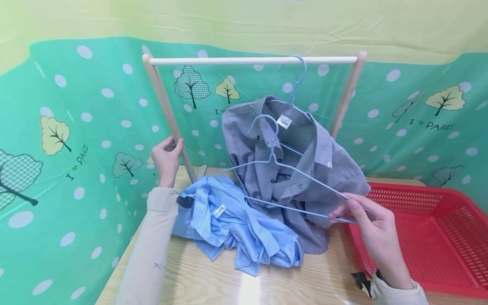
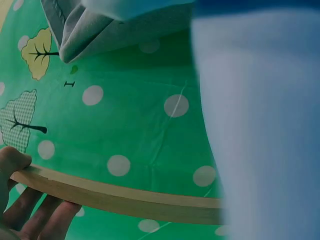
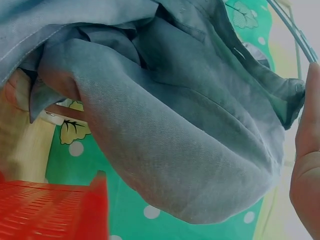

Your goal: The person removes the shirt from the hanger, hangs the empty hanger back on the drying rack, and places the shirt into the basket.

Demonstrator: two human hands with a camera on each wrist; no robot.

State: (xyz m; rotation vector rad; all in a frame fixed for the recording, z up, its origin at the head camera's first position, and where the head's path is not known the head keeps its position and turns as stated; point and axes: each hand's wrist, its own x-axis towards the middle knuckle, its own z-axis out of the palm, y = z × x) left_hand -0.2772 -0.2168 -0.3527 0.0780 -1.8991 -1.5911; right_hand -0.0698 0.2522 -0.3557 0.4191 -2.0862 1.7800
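Note:
My left hand (image 1: 166, 160) pinches the left wooden post (image 1: 169, 106) of a clothes rack. In the left wrist view, the thumb lies on top of that post and the fingers beneath. A thin blue clothes hanger (image 1: 272, 157) is in my right hand (image 1: 375, 226), gripped at its right corner, with its hook up. Its left end overlaps a crumpled light blue shirt (image 1: 251, 233) lying on the table. Behind it, a grey shirt (image 1: 343, 165) hangs from the rack's white bar (image 1: 228, 61) on another blue hanger (image 1: 303, 72), its lower part slumped to the table.
At the right a red plastic basket (image 1: 431, 187) stands on the wooden table (image 1: 206, 284), beside the grey shirt's hem. A green patterned cloth (image 1: 114, 131) forms the backdrop behind the rack and along the left side.

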